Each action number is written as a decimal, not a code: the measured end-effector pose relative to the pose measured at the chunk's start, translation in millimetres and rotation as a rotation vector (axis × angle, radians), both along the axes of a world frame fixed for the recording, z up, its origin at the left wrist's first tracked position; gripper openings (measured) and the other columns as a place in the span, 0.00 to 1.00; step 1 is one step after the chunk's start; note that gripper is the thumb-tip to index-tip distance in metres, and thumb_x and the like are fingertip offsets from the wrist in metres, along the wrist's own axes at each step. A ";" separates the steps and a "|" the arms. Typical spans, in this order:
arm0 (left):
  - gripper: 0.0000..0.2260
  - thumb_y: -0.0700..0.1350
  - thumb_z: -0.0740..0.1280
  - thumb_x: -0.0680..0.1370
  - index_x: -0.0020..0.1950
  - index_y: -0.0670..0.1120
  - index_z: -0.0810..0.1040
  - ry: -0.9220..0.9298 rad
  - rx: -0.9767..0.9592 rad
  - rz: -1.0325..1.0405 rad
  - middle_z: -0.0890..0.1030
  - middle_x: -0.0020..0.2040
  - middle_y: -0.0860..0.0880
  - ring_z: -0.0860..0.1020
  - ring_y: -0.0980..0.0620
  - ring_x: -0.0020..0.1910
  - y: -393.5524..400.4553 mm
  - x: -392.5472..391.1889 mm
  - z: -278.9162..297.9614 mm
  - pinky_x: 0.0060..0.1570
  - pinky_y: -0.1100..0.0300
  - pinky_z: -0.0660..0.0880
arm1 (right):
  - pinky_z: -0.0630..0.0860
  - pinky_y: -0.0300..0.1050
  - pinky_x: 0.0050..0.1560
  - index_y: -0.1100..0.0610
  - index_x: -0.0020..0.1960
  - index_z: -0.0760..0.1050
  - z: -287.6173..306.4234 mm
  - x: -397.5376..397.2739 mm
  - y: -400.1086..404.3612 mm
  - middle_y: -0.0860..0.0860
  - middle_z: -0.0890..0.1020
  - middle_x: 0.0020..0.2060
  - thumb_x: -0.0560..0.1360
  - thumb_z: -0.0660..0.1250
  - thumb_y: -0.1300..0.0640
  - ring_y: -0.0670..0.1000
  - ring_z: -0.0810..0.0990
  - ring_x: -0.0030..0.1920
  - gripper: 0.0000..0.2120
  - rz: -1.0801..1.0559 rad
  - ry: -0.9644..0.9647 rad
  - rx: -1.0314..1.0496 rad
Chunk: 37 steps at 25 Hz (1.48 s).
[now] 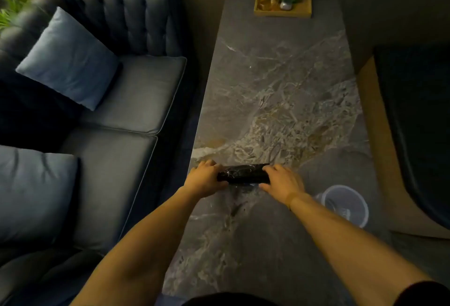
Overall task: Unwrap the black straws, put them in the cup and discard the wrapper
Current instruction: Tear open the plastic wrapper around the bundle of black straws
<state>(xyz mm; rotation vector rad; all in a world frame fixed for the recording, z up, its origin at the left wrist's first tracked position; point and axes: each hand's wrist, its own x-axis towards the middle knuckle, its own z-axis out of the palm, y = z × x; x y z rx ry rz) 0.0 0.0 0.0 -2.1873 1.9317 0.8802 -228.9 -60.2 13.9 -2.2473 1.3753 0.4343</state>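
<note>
Gripping the wrapped straw bundle (pixel 243 174), left hand (pixel 203 180) and right hand (pixel 282 180) curl fingers around its ends; wrapper still on, cup (pixel 345 206) near right empty.

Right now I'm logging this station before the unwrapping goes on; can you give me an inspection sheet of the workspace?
Surface: grey marble table, mostly bare.
Job's things: wrapped bundle of black straws held just above the table; clear cup by the right forearm, looks empty.
Clutter: wooden tray of small items at the far end.
Grippers: left hand and right hand each grip one end of the bundle.
Cables: nothing seen.
Surroundings: dark sofa with cushions on the left.
</note>
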 end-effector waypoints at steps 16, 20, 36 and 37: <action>0.31 0.59 0.73 0.68 0.68 0.56 0.70 0.035 0.161 -0.040 0.71 0.61 0.46 0.69 0.43 0.62 -30.8 17.4 -58.7 0.58 0.44 0.72 | 0.73 0.53 0.60 0.55 0.70 0.64 -57.5 13.8 -44.9 0.57 0.68 0.67 0.66 0.77 0.49 0.61 0.74 0.63 0.38 -0.269 -0.030 0.290; 0.27 0.60 0.73 0.68 0.65 0.56 0.72 0.027 0.155 -0.083 0.69 0.57 0.46 0.69 0.42 0.59 -22.3 13.0 -60.0 0.55 0.45 0.72 | 0.74 0.50 0.53 0.55 0.61 0.71 -55.8 8.7 -35.9 0.56 0.71 0.62 0.65 0.78 0.51 0.60 0.75 0.57 0.29 -0.280 -0.098 0.288; 0.20 0.54 0.69 0.73 0.62 0.57 0.67 -0.056 -0.501 -0.121 0.83 0.42 0.52 0.81 0.48 0.35 80.4 -24.3 24.9 0.26 0.57 0.73 | 0.76 0.45 0.51 0.46 0.47 0.76 27.8 -9.2 23.1 0.52 0.76 0.53 0.70 0.72 0.60 0.52 0.78 0.52 0.11 -0.401 -0.804 0.236; 0.21 0.51 0.73 0.70 0.60 0.56 0.69 -0.068 -0.553 -0.119 0.82 0.39 0.52 0.80 0.48 0.32 86.0 -28.6 28.3 0.24 0.58 0.73 | 0.77 0.48 0.53 0.47 0.46 0.77 30.7 -6.8 30.1 0.53 0.76 0.54 0.73 0.70 0.55 0.52 0.78 0.53 0.05 -0.510 -0.898 0.292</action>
